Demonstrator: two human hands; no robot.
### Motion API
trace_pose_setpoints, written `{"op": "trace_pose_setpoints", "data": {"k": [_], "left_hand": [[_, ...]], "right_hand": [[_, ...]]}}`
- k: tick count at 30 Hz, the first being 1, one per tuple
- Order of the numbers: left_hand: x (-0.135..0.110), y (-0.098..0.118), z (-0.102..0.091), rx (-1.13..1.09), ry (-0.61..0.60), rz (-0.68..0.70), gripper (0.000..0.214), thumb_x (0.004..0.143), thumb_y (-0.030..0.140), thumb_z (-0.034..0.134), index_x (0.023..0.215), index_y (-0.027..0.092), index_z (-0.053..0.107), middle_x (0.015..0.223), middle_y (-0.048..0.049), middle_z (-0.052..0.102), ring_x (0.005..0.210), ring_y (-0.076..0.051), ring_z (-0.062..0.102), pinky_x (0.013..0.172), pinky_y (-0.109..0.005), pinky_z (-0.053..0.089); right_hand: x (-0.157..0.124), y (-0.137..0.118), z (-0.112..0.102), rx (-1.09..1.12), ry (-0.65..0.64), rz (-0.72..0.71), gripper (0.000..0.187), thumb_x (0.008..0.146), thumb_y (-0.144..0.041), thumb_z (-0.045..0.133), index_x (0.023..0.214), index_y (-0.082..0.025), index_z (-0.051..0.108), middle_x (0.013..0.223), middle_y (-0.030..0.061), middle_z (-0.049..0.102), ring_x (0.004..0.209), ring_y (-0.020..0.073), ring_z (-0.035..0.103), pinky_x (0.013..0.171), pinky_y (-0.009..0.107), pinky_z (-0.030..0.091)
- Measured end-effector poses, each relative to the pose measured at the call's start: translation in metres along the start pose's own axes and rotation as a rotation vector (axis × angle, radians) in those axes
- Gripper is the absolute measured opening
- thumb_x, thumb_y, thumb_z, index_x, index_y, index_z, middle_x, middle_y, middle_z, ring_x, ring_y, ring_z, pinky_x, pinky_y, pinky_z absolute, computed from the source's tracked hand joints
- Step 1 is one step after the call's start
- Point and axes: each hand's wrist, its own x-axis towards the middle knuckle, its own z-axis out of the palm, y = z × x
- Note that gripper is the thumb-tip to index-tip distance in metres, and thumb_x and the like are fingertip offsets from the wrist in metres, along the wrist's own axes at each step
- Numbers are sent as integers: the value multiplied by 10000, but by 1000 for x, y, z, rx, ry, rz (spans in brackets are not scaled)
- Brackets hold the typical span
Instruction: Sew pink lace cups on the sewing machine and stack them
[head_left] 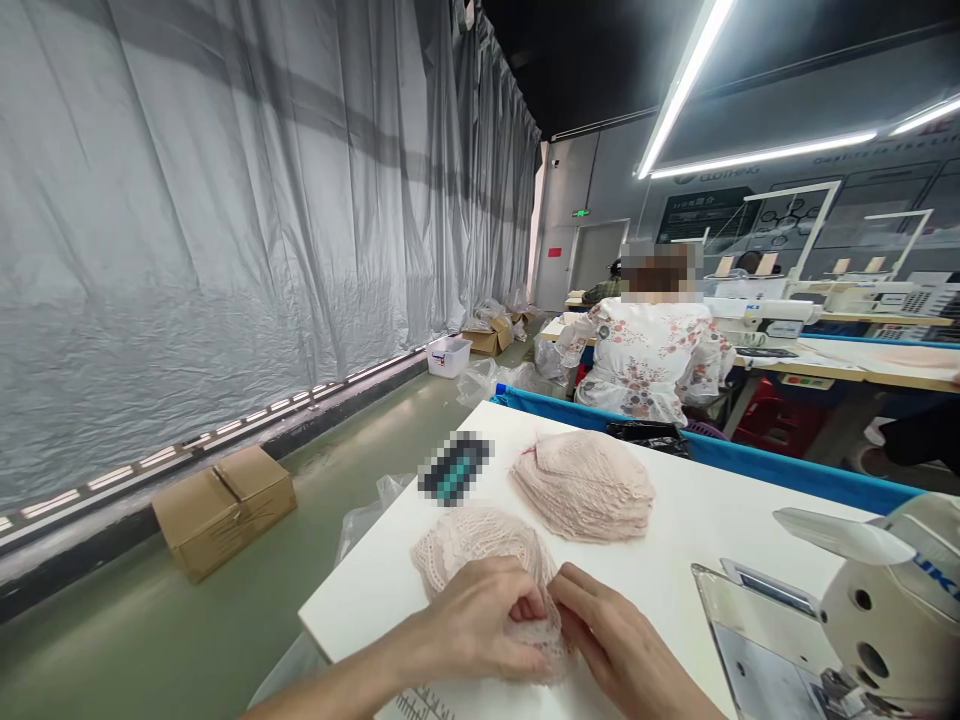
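Pale pink lace fabric (480,532) lies bunched on the white table (682,500), close in front of me. My left hand (487,615) rests over its near part with the fingers curled and pinching the lace. From the other side, my right hand (600,625) grips the right edge of the same fabric, its fingers pressed together. The two hands are close to each other, with lace between them. Just beyond lies a neat stack of similar pink lace pieces (583,485), which neither hand touches.
A sewing machine (892,610) stands at the right. A dark blurred object (456,468) lies at the table's left edge. A blue trough (540,402) runs along the far edge. Ahead sits a person in a floral top (645,350). A cardboard box (225,510) is on the floor.
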Motion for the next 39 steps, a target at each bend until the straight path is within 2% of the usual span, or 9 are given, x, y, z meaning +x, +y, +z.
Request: {"op": "trace_pose_setpoints", "data": {"k": [5, 10, 14, 22, 26, 29, 32, 35, 39], "left_hand": [[1, 3, 6, 83, 47, -39, 214, 776, 95, 532, 844, 185, 713, 846, -23, 680, 800, -172, 590, 825, -284, 437], [1, 6, 0, 82, 53, -49, 188, 776, 113, 548, 839, 179, 711, 824, -21, 672, 792, -172, 578, 804, -277, 428], [0, 10, 2, 73, 17, -56, 103, 744, 144, 627, 780, 183, 715, 806, -7, 661, 750, -155, 563, 764, -254, 419], [7, 8, 4, 31, 42, -52, 153, 689, 117, 559, 616, 164, 685, 631, -5, 583, 642, -147, 498, 677, -263, 393], [9, 2, 0, -71, 78, -51, 141, 689, 157, 553, 631, 149, 681, 645, -5, 585, 631, -135, 506, 625, -241, 382], [10, -2, -1, -160, 91, -60, 116, 671, 176, 564, 620, 147, 664, 637, 7, 568, 615, -124, 490, 571, -231, 345], [12, -6, -2, -255, 116, -93, 101, 663, 189, 575, 589, 145, 628, 613, 13, 541, 604, -122, 466, 543, -241, 305], [13, -8, -4, -391, 139, -156, 132, 669, 223, 607, 563, 145, 593, 537, 31, 473, 542, -106, 404, 513, -247, 263], [13, 1, -9, -609, 214, -222, 260, 647, 349, 715, 571, 137, 585, 486, 42, 442, 469, -81, 353, 467, -228, 235]], "right_hand": [[-6, -2, -5, 91, 12, 10, 296, 994, -182, 278, 791, -245, 484, 755, 9, 567, 637, 161, 579, 574, 262, 462], [-19, 0, -3, 45, 20, -32, 161, 940, -162, 445, 924, -264, 567, 909, 20, 646, 670, 156, 634, 588, 254, 493], [-18, -1, 2, -92, 53, -95, 221, 959, -210, 443, 823, -261, 611, 821, 32, 675, 648, 205, 641, 580, 302, 457], [-11, -6, -14, 2, 10, -11, 254, 975, -168, 377, 799, -254, 538, 784, -6, 635, 625, 148, 630, 550, 231, 454], [-17, -1, -7, -14, 27, 22, 109, 982, -230, 443, 946, -272, 536, 945, 0, 648, 612, 136, 627, 565, 246, 484], [-17, 1, 2, -112, 104, -31, 120, 929, -202, 520, 1012, -287, 535, 1016, 8, 650, 593, 147, 639, 530, 258, 485], [-11, 1, 8, -152, 205, -64, 169, 935, -153, 446, 971, -282, 549, 932, 10, 659, 558, 165, 642, 473, 260, 457], [-2, -1, 7, -114, 283, -89, 266, 956, -117, 345, 956, -267, 565, 862, 19, 665, 557, 172, 652, 460, 258, 468], [8, -6, -2, 7, 426, -162, 251, 979, -123, 348, 975, -253, 563, 786, -3, 662, 591, 136, 665, 520, 214, 525]]}}
